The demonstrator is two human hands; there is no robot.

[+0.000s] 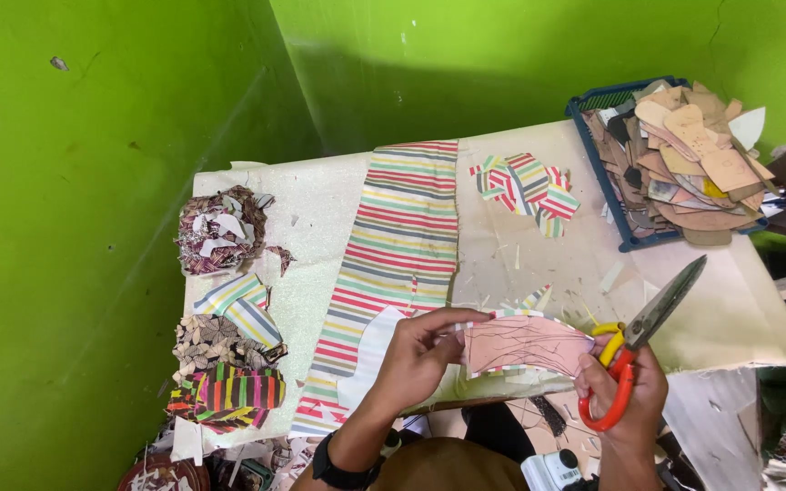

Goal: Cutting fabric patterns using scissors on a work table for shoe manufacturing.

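Pale worktable [730,309] against bright green walls [93,273]; left hand [425,350] pinching pink pattern piece [525,344], right hand [625,391] clenched around orange scissors [643,341].

Left hand [420,350] pinches the near edge of a pink cardboard pattern [525,344], with striped fabric peeking out around its rim. Right hand [625,391] grips the orange-handled scissors [639,350], blades closed and pointing up to the right, and touches the pattern's other end. Under the hands lies a long striped cloth [402,245] running across the pale table [730,309]. Beyond it sits a heap of cut striped pieces [525,186]. Far right, a blue tray [613,186] brims with brown cardboard shapes. Along the left edge, piles of patterned scraps [225,232], one after another, against the green wall [75,227].
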